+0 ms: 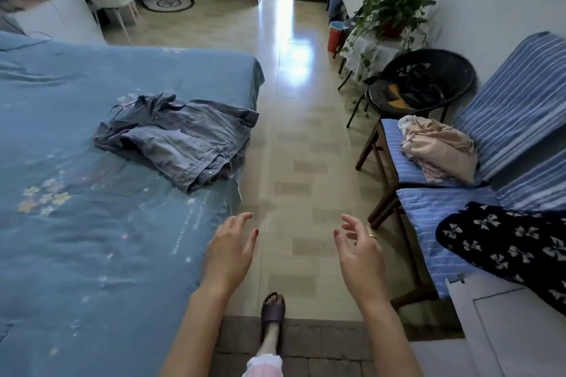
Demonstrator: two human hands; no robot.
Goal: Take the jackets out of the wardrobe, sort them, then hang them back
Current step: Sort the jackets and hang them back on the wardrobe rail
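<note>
A crumpled grey-blue denim jacket [180, 138] lies on the blue bed [76, 223] near its right edge. A beige-pink garment [438, 147] is heaped on the far striped chair [398, 168]. A black garment with white bows [505, 248] drapes over the near striped chair at the right. My left hand [229, 251] hovers over the bed's corner, fingers relaxed and empty. My right hand [358, 251] hangs above the floor, fingers loosely spread, holding nothing. The wardrobe is out of view.
A tiled aisle [300, 147] runs between bed and chairs toward a doorway. A black wicker chair [422, 82], a potted plant [395, 9] on a small table and a red bucket [335, 37] stand at the right. My slippered foot [272, 312] is on a brown mat.
</note>
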